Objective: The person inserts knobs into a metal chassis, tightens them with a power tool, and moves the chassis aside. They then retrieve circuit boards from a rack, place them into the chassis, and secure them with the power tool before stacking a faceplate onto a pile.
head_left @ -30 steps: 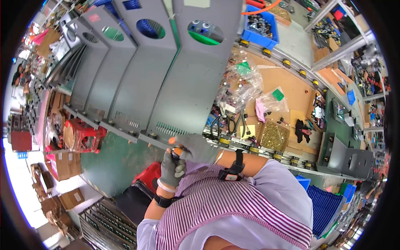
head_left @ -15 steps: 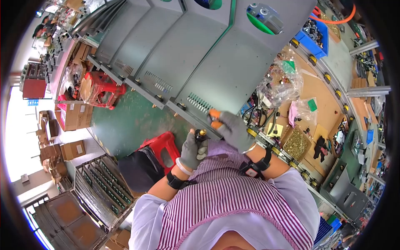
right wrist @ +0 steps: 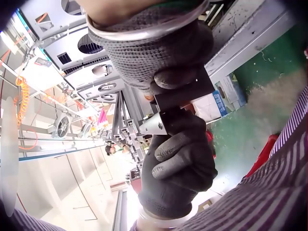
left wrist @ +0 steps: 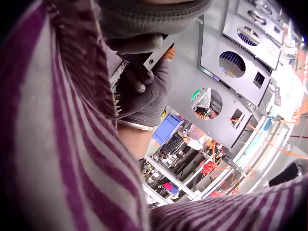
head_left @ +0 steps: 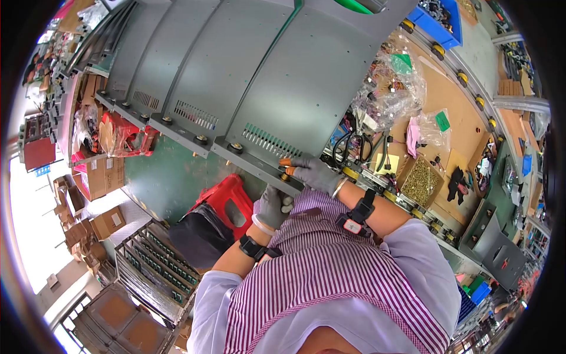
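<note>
A grey sheet-metal panel (head_left: 295,76) stands in front of me, with a narrow flange (head_left: 253,167) along its near edge. My gloved right hand (head_left: 315,173) is at the flange's right end, its orange-tipped fingers pinching a small brass-coloured fitting (head_left: 285,177). Directly below that end is my gloved left hand (head_left: 273,207). Its fingers curl up against the flange's underside in the right wrist view, around a black fitting that is hidden now. The hands face each other across the metal edge (right wrist: 185,94).
Similar round fittings (head_left: 236,146) sit along the flanges to the left. A red stool (head_left: 233,203) stands below. On the right bench are plastic bags (head_left: 395,88), black cables (head_left: 354,144), a box of small brass-coloured parts (head_left: 420,182) and a blue bin (head_left: 439,26).
The left hand has brought the black fitting with its brass-coloured top under the flange. The right hand has closed in at the flange's end. The head view has shifted.
</note>
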Tool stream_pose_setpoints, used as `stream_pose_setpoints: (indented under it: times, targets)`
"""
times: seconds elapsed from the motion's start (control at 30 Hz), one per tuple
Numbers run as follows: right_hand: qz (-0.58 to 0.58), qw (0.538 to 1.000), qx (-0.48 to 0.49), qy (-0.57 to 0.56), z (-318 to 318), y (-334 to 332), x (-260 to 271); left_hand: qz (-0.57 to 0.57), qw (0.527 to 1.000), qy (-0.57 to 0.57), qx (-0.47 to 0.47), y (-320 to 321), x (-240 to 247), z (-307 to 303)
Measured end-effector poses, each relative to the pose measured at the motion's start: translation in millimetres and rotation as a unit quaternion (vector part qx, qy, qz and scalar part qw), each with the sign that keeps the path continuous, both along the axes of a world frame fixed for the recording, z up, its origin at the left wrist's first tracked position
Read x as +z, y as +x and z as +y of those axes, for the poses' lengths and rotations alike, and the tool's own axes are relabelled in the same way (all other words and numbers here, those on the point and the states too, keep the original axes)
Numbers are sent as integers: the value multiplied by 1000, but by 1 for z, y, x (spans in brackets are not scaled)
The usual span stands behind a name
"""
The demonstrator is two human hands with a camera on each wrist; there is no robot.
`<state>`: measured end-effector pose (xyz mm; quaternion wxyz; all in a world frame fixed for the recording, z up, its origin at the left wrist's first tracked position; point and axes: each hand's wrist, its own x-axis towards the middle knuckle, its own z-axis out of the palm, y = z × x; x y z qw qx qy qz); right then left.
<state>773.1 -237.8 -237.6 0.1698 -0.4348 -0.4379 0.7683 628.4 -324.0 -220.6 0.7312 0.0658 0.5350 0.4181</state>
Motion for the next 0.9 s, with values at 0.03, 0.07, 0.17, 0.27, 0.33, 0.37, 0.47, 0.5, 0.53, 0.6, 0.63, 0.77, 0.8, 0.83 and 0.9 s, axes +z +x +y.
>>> stream_pose_setpoints:
  times: [0.03, 0.07, 0.17, 0.27, 0.33, 0.37, 0.47, 0.5, 0.53, 0.6, 0.63, 0.77, 0.8, 0.83, 0.9]
  targets:
    - [-18, 999, 17, -45, 5, 2, 12, -3, 1000, -8, 0, 0, 4, 3]
    - [-36, 995, 33, -89, 9, 4, 22, -5, 1000, -15, 0, 1, 6, 5]
    - [-48, 991, 46, -117, 14, 5, 34, -26, 999, -26, 29, 3, 8, 5]
    - [-41, 990, 47, -123, 14, 5, 35, 15, 997, -65, 43, 7, 7, 7]
    - [-34, 991, 56, -120, 13, 7, 30, 12, 998, -45, 39, 8, 1, 4]
    - [-31, 991, 59, -118, 13, 7, 28, 10, 999, -35, 37, 8, -2, 3]
    - [-52, 990, 62, -114, 15, 6, 36, 8, 999, -15, 45, 10, 1, 3]
    - [-45, 992, 72, -89, 12, 6, 29, -39, 997, -32, 54, 8, 4, 6]
    - [-37, 994, 83, -65, 7, 6, 15, -85, 993, -49, 62, 6, 16, 15]
    - [-35, 992, 116, -22, 9, 7, 17, -121, 988, -58, 79, 5, 24, 19]
    - [-40, 989, 139, -6, 16, 8, 37, -112, 989, -50, 87, 6, 25, 16]
    - [-163, 913, 237, 290, 21, 4, 26, -111, 987, -49, 103, 7, 25, 9]
    - [-176, 907, 246, 292, 21, 3, 23, -95, 990, -51, 86, 6, 19, 6]
    - [-189, 901, 256, 293, 23, -1, 25, -79, 993, -52, 68, 5, 13, 5]
    - [-185, 911, 252, 268, 25, -3, 27, -69, 995, -49, 58, 3, 5, 1]
